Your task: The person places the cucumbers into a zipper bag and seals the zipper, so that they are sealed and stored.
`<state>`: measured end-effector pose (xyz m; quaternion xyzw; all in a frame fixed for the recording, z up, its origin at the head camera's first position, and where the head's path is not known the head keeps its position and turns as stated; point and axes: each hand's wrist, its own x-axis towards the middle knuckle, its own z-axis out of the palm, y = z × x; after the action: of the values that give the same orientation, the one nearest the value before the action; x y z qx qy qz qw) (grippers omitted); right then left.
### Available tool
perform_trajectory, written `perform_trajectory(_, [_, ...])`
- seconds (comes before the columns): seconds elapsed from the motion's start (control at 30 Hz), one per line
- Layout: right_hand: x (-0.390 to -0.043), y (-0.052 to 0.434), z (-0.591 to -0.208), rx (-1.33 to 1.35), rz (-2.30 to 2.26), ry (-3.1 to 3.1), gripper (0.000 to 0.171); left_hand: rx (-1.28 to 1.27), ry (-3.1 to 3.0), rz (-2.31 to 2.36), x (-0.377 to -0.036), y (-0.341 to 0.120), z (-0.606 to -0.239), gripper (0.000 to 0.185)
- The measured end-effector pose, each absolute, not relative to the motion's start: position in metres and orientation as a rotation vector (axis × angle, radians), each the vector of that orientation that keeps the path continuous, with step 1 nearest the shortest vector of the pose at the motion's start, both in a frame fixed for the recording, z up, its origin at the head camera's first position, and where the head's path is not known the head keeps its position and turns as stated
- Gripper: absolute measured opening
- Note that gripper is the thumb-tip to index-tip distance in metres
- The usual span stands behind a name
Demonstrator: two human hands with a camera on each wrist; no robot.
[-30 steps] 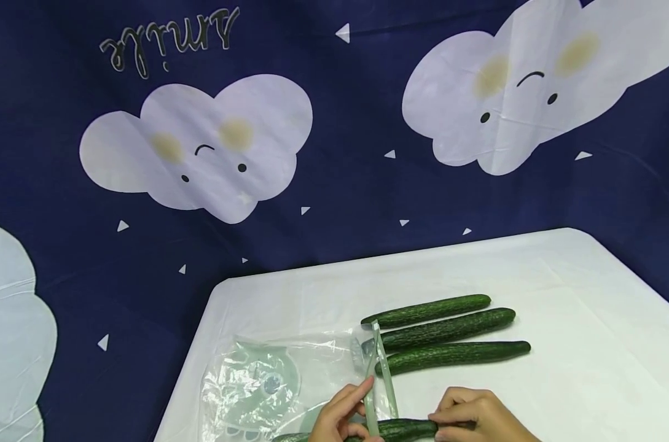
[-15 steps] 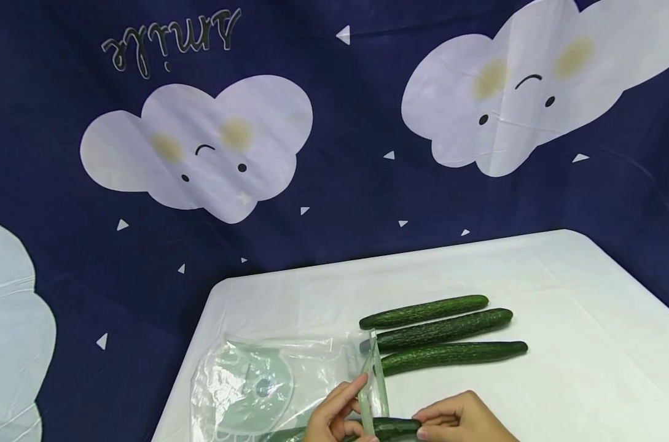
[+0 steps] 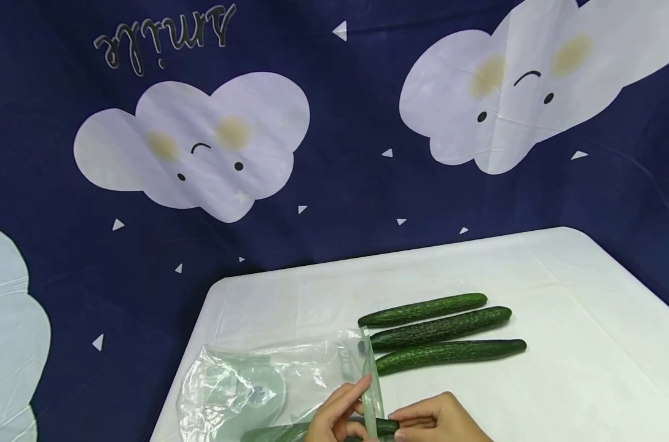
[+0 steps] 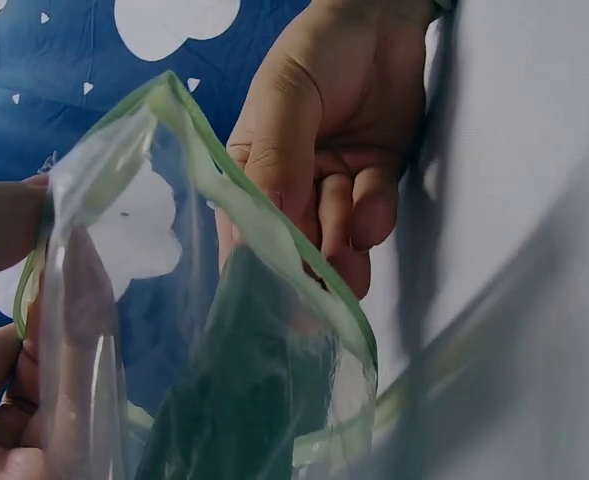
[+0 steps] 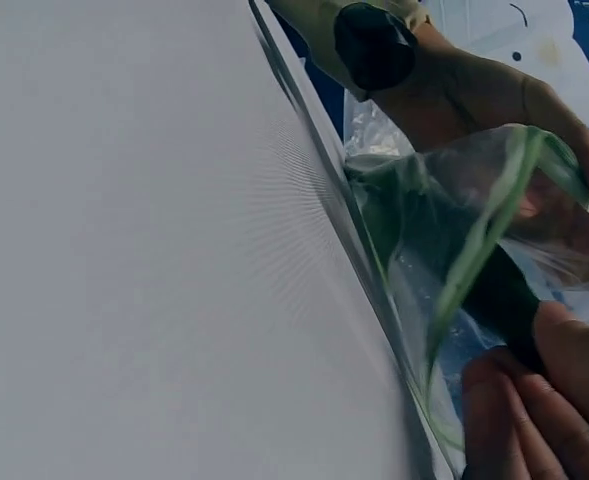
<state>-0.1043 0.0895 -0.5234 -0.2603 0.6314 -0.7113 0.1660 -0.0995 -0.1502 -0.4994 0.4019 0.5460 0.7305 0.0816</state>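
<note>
A clear zip bag (image 3: 317,362) with pale green print lies on the table, its green-edged mouth facing right. My left hand (image 3: 336,414) grips the bag by the mouth, which stands apart in the left wrist view. Most of a dark green cucumber (image 5: 504,285) is inside the bag. Thumb and fingers of my right hand (image 3: 436,417) pinch its near end right at the opening. Through the film, the cucumber (image 4: 244,370) looks blurred in the left wrist view. The bag's lower part is cut off in the head view.
Three more cucumbers (image 3: 442,326) lie side by side on the white table (image 3: 577,319), their left ends close to the bag's mouth. Behind the table hangs a dark blue cloth (image 3: 345,184) printed with clouds.
My right hand has moved left, sliding the cucumber deeper into the bag. The bag's far end has shifted left and bulged. My left hand stays at the mouth.
</note>
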Motion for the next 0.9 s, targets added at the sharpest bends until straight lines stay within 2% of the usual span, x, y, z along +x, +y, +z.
perform_trajectory(0.13, [-0.108,0.082,-0.521,-0.673,-2.007,1.726,0.024,1.175,1.735,2.2,-0.097,-0.151,-0.494,0.075])
perform_trajectory(0.37, [-0.11,0.078,-0.517,-0.726,-1.944,1.669,0.025,1.258,1.9,2.128,-0.096,-0.146,-0.484,0.076])
perform_trajectory(0.67, [-0.112,0.089,-0.514,-0.546,-2.077,1.313,0.029,1.288,1.88,2.033,-0.097,-0.146,-0.484,0.077])
perform_trajectory(0.9, [-0.112,0.079,-0.521,-0.722,-2.101,1.266,0.028,1.229,1.88,1.979,-0.09,-0.143,-0.476,0.063])
